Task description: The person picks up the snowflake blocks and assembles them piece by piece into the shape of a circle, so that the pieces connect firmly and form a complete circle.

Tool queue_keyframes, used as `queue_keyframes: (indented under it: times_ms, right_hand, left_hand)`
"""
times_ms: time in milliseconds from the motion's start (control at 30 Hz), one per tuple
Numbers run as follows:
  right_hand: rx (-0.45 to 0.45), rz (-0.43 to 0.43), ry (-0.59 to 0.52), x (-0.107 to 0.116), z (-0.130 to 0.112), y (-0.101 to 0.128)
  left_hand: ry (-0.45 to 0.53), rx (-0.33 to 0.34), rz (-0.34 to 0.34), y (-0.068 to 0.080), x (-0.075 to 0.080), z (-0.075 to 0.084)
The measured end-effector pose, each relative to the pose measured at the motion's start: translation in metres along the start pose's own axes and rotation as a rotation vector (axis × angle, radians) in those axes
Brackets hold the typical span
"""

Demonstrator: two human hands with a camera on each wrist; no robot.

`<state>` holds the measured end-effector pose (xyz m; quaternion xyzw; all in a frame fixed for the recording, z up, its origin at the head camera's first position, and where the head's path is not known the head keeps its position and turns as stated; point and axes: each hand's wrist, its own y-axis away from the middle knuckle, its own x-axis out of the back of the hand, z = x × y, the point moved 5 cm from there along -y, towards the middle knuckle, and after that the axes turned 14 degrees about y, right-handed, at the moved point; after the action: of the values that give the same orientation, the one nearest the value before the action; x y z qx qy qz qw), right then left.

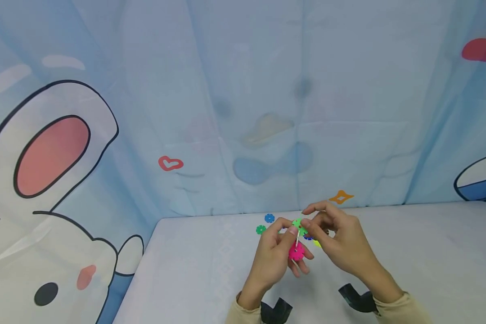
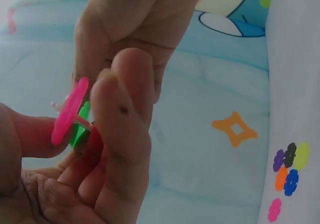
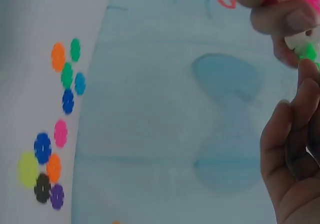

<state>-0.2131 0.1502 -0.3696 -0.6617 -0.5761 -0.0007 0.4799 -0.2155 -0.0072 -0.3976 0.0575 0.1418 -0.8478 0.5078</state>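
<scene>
Pinching a white disc (image 3: 296,41) slotted into a scalloped pink disc (image 1: 296,253), left hand (image 1: 272,256); a green disc (image 1: 297,223), right hand (image 1: 348,243).

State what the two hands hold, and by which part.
Joined pink disc, white piece and green disc. The right hand pinches the green disc's edge; the left hand also holds them, exact grip hidden.

Smooth plastic-looking pink disc (image 1: 296,254) and green disc (image 1: 297,223), creased cloth backdrop (image 1: 356,135).
</scene>
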Motion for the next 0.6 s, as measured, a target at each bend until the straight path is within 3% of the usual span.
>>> queue_keyframes:
  times_ms: [133, 233, 400, 467, 600]
  right_hand:
    - [0.001, -0.015, 0.144, -0.003, 0.017, -0.001]
    - [-0.12, -0.165, 0.274, -0.009, 0.046, 0.003]
    - [-0.315, -0.541, 0.448, -0.033, 0.103, 0.021]
    - [-0.341, -0.616, 0.47, -0.042, 0.117, 0.029]
    - [-0.348, -0.647, 0.497, -0.057, 0.128, 0.036]
  left_hand:
    - [0.018, 0.017, 0.042, -0.002, 0.005, -0.005]
    - [0.028, 0.02, 0.082, -0.003, 0.01, -0.006]
    - [0.061, 0.025, 0.117, -0.003, 0.013, -0.006]
    - [0.077, 0.029, 0.123, -0.003, 0.014, -0.006]
    - [0.095, 0.025, 0.136, -0.004, 0.015, -0.006]
